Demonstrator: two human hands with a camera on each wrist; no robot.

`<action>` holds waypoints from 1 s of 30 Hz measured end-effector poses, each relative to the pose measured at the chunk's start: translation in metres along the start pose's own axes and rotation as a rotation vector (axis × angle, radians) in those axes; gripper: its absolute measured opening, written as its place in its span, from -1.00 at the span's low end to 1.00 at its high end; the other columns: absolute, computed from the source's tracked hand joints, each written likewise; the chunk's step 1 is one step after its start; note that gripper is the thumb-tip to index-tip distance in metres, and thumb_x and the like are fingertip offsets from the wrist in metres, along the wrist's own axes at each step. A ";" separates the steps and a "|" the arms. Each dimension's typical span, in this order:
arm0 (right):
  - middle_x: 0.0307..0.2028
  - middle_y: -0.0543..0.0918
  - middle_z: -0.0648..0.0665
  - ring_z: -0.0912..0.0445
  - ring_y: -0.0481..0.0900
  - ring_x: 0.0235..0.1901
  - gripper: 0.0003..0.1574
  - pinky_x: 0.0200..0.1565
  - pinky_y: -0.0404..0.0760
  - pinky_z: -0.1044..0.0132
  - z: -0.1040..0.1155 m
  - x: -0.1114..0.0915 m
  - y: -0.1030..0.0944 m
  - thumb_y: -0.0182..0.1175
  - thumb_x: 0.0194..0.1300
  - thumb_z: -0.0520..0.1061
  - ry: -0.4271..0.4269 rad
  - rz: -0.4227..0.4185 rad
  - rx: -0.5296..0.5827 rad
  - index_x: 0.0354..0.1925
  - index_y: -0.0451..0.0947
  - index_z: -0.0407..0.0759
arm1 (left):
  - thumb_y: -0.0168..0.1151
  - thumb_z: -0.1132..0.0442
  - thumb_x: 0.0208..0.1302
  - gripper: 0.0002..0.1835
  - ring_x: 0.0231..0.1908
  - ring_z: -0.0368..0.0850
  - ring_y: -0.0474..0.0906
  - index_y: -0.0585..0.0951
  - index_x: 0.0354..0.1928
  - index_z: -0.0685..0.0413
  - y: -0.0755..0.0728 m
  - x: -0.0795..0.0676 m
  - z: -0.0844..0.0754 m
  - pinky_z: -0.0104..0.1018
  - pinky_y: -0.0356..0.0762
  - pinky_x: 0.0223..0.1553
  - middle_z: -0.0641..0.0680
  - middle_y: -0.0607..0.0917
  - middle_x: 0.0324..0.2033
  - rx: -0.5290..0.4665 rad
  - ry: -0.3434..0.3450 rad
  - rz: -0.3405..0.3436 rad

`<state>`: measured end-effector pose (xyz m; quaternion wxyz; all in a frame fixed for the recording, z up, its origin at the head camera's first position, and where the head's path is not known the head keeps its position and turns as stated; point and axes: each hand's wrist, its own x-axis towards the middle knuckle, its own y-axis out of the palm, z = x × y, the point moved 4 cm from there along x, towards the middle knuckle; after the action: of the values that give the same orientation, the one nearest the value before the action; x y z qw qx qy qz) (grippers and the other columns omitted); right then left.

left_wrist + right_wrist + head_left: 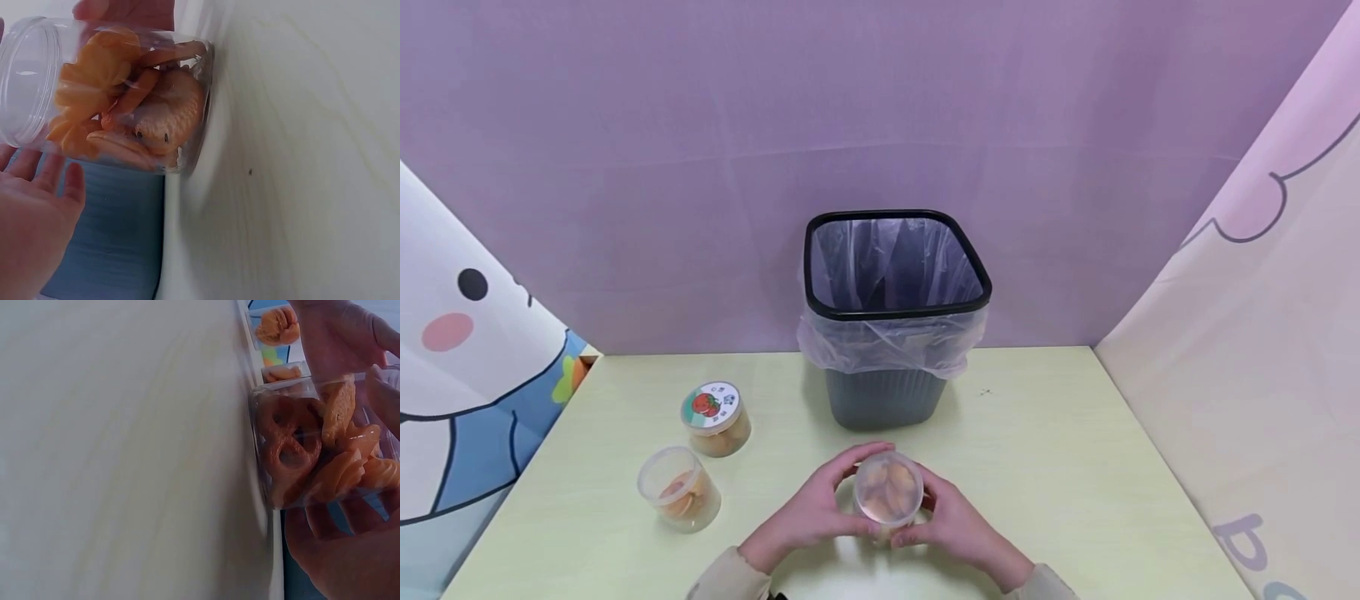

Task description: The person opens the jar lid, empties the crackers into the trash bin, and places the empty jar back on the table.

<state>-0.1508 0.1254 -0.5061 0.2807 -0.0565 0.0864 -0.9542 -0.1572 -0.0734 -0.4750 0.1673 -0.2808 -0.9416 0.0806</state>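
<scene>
Between my two hands is a clear plastic jar point(889, 490) of orange-brown biscuits, standing upright in front of the bin. My left hand point(820, 504) grips it from the left, fingers round the far side and thumb at the front. From the right, my right hand point(951, 521) holds it the same way. Flower-shaped biscuits point(94, 81) show through the wall in the left wrist view. A pretzel-shaped biscuit point(292, 440) lies near the jar's base in the right wrist view. Whether the base touches the table, I cannot tell.
A bin point(887, 400) with a black rim and clear liner stands behind the hands. To the left are a jar with a printed lid point(715, 417) and a clear-topped jar point(681, 492). Purple cloth point(700, 167) hangs behind the pale table point(1052, 467).
</scene>
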 end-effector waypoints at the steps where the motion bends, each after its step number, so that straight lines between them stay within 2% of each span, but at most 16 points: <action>1: 0.32 0.46 0.04 0.00 0.41 0.27 0.16 0.22 0.42 0.20 0.000 0.000 0.000 0.58 -0.07 -0.24 -0.001 0.007 -0.001 0.44 0.29 0.13 | 0.61 0.23 -0.06 -0.04 0.36 -0.05 0.31 0.35 0.44 -0.09 0.001 0.000 0.000 0.10 0.21 0.30 -0.09 0.47 0.34 0.000 -0.007 0.003; 16: 0.28 0.50 0.02 0.01 0.45 0.24 0.13 0.21 0.43 0.23 -0.001 0.003 0.000 0.59 -0.09 -0.26 0.005 0.019 0.014 0.42 0.34 0.10 | 0.64 0.22 -0.10 -0.05 0.35 -0.06 0.32 0.39 0.41 -0.13 0.002 -0.001 0.001 0.05 0.25 0.29 -0.11 0.49 0.32 -0.008 -0.019 -0.032; 30: 0.29 0.50 -0.01 0.00 0.44 0.26 0.15 0.23 0.43 0.24 0.002 0.002 0.003 0.59 -0.13 -0.27 0.020 -0.014 0.047 0.43 0.33 -0.07 | 0.65 0.17 -0.13 -0.04 0.33 -0.07 0.36 0.41 0.40 -0.17 0.005 -0.004 0.003 0.00 0.32 0.25 -0.13 0.52 0.28 0.027 -0.015 -0.079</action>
<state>-0.1503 0.1216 -0.5047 0.2743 -0.0410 0.0662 -0.9585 -0.1530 -0.0716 -0.4795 0.1669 -0.2407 -0.9520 0.0890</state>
